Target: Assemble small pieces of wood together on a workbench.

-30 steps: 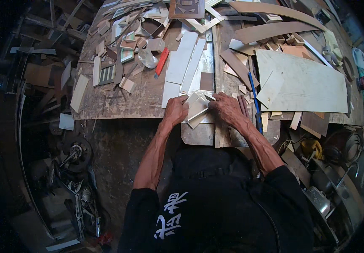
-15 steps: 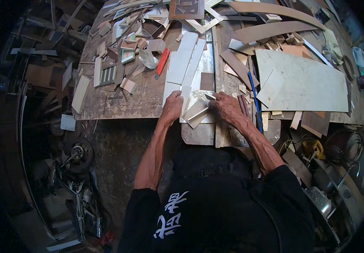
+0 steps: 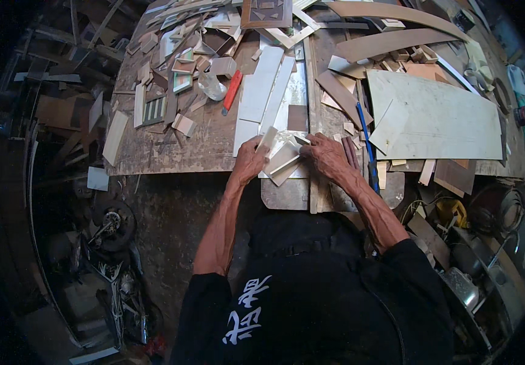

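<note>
At the workbench's front edge, my left hand (image 3: 250,160) is closed on a small pale wood strip (image 3: 267,139), which tilts up from its fingers. Right of it, my right hand (image 3: 327,156) is closed at the end of a pale angled wood piece (image 3: 284,160). A small dark-edged part (image 3: 302,140) shows at those fingertips; its kind is unclear. Beneath both hands lies a shiny metal-like sheet (image 3: 299,85). Long white strips (image 3: 261,85) rest on it just beyond my hands. A small brown square (image 3: 297,117) lies past the wood pieces.
A red utility knife (image 3: 232,92) lies left of the strips, near a clear plastic bag (image 3: 212,86) and several wood offcuts. On the right are a large pale panel (image 3: 439,118), a blue rod (image 3: 364,131) and curved brown boards (image 3: 396,44). A wooden rail (image 3: 314,91) runs up the bench.
My left hand has lifted the small wood strip and tilted it up, away from the white strips. My right hand stays nearly where it was.
</note>
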A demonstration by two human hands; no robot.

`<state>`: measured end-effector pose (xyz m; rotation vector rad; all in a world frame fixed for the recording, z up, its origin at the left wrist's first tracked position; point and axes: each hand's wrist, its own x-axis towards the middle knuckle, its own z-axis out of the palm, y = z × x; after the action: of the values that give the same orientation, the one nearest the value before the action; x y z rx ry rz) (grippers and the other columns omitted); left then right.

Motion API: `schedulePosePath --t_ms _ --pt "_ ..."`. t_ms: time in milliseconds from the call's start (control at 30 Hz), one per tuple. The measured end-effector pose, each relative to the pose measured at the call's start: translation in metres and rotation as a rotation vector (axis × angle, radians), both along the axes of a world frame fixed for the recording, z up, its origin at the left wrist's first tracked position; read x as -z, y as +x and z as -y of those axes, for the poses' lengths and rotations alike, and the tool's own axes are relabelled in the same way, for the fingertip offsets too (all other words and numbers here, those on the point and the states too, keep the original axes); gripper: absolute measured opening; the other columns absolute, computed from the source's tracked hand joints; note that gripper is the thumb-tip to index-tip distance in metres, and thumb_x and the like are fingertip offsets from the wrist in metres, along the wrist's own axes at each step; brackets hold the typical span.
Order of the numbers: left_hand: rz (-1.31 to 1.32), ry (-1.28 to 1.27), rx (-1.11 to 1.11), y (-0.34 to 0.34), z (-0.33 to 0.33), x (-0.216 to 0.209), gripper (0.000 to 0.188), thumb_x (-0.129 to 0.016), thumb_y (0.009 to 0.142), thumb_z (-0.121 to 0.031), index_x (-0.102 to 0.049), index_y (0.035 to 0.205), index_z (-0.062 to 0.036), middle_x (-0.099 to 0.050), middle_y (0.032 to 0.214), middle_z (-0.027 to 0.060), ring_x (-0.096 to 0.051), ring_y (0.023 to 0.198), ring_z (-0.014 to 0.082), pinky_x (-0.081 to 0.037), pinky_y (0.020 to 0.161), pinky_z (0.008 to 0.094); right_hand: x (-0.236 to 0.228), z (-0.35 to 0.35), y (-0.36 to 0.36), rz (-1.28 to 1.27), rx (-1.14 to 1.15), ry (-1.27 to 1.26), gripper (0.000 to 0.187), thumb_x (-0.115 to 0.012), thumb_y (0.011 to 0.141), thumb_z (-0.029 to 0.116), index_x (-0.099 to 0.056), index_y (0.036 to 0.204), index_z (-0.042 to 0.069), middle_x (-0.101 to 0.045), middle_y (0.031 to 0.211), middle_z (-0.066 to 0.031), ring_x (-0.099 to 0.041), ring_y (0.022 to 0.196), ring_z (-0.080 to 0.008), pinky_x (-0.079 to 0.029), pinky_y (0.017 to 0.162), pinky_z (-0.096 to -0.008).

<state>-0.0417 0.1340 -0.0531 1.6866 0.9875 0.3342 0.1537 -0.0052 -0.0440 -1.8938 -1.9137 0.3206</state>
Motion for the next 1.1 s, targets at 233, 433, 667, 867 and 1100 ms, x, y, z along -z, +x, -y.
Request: schedulePosePath --t_ms 233,433,667,867,1100 --pt "-0.313 0.446 0.088 0.008 0.014 -0.006 0.026 -0.056 0.085 -0.018 -0.069 0.102 -0.0026 -0.068 0.088 0.0226 -0.068 0.080 0.0296 -0.051 0.073 0.0373 0.002 -0.001 0.000 -0.014 0.011 -0.012 0.017 -0.055 0.074 0.006 -0.065 0.088 0.009 -0.056 0.093 -0.0075 -0.057 0.094 -0.0273 -0.052 0.074 -0.0379" --pt "-0.288 0.409 0.186 0.006 0.011 -0.006 0.028 -0.059 0.082 -0.015 -0.068 0.106 -0.0035 -0.068 0.092 0.0220 -0.068 0.084 0.0298 -0.052 0.075 0.0360 0.004 -0.001 0.000 -0.010 0.036 0.028 0.017 -0.055 0.075 0.007 -0.065 0.090 0.008 -0.058 0.095 -0.0095 -0.058 0.094 -0.0293 -0.052 0.075 -0.0398" --pt "-0.147 0.444 0.131 0.003 0.011 0.003 0.025 -0.057 0.076 -0.013 -0.067 0.096 -0.0035 -0.065 0.081 0.0238 -0.065 0.077 0.0397 -0.052 0.069 0.0428 0.006 -0.009 0.002 -0.028 0.019 0.013 0.016 -0.056 0.076 0.010 -0.065 0.089 0.007 -0.060 0.095 -0.0114 -0.060 0.093 -0.0308 -0.052 0.074 -0.0410" --pt "-0.137 0.395 0.171 0.007 0.010 -0.003 0.027 -0.058 0.076 -0.013 -0.068 0.099 -0.0039 -0.067 0.084 0.0217 -0.067 0.079 0.0364 -0.051 0.069 0.0393 0.002 -0.014 0.001 0.022 0.046 -0.035 0.014 -0.056 0.077 0.013 -0.066 0.085 0.007 -0.061 0.093 -0.0116 -0.060 0.092 -0.0305 -0.052 0.072 -0.0405" --pt "-0.096 0.331 0.128 0.001 0.007 0.007 0.026 -0.059 0.077 -0.015 -0.068 0.098 -0.0034 -0.068 0.087 0.0208 -0.067 0.080 0.0349 -0.052 0.070 0.0398 0.001 0.007 0.000 -0.016 -0.042 0.016 0.011 -0.056 0.078 0.011 -0.065 0.083 0.008 -0.058 0.089 -0.0101 -0.058 0.092 -0.0279 -0.051 0.073 -0.0387"
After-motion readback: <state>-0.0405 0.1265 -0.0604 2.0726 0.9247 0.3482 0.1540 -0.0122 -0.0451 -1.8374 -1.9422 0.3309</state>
